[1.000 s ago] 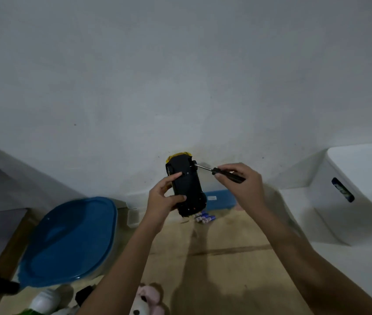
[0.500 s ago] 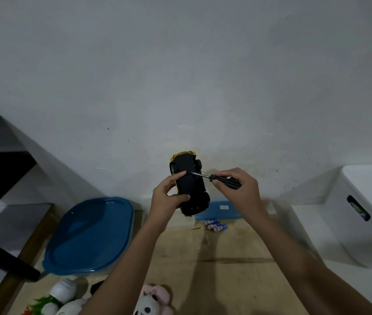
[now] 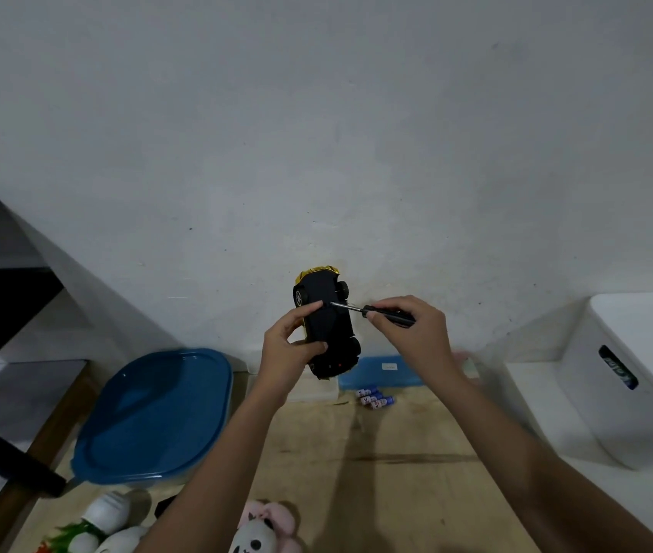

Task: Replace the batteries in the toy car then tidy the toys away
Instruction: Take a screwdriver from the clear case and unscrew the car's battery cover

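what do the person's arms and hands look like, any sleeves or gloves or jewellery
Both forearms are bare right to the frame edge, no sleeves visible. The left hand and right hand are ungloved, and no rings, watch or bracelets can be seen.

The toy car (image 3: 326, 325) shows a black underside with black wheels, a strip of shiny yellow-gold bodywork along its far end, and small red dots near its close end. The screwdriver (image 3: 372, 313) has a black handle and a silver shaft. The batteries (image 3: 375, 397) are blue and white with a touch of red. The lid (image 3: 153, 417) of the tub is deep blue. The desk (image 3: 356, 472) is pale tan wood with a dark streak. The wall (image 3: 316, 133) is plain off-white. The storage bin (image 3: 636, 373) is white. A plush toy (image 3: 263, 532) is pink and grey-white with black eye patches.
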